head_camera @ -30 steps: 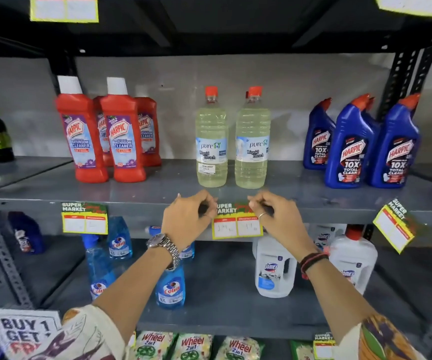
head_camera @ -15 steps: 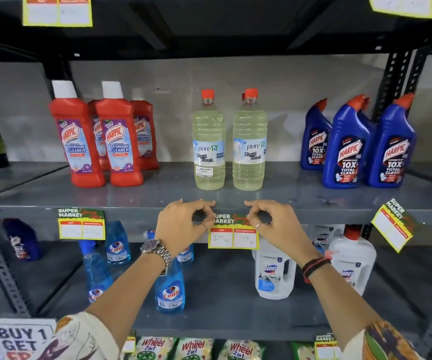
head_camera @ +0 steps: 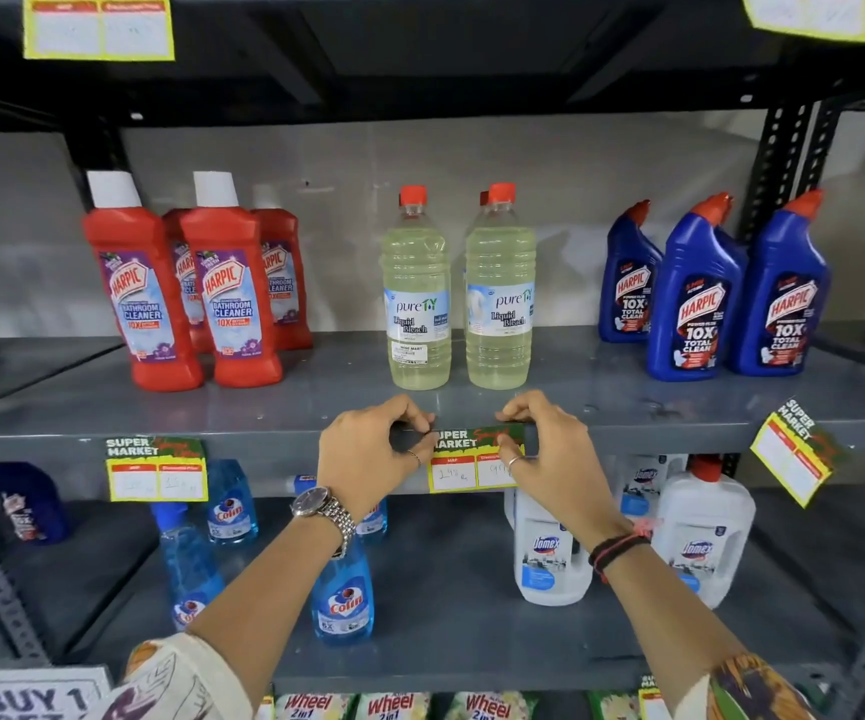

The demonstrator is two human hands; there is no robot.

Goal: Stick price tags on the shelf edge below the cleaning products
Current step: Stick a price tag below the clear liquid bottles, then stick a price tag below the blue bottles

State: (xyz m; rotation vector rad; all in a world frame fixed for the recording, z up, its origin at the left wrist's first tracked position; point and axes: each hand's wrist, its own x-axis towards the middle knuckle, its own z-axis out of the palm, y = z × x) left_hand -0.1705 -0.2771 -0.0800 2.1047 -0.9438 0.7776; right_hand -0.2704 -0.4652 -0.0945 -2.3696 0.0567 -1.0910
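Note:
A yellow, red and green price tag lies flat against the grey shelf edge, just below two clear bleach bottles. My left hand pinches the tag's top left corner. My right hand pinches its top right corner and covers part of its right side. A second price tag is stuck on the edge under the red Harpic bathroom cleaner bottles. A third price tag hangs tilted on the edge at the right, under the blue Harpic bottles.
The shelf below holds blue Colin spray bottles and white Domex bottles. Wheel packets lie on the lowest level. More tags hang from the top shelf. A perforated black upright stands at the right.
Both hands have kept hold of the tag's top corners and sit a little higher on the shelf edge. The tag hangs straighter. The view has shifted slightly.

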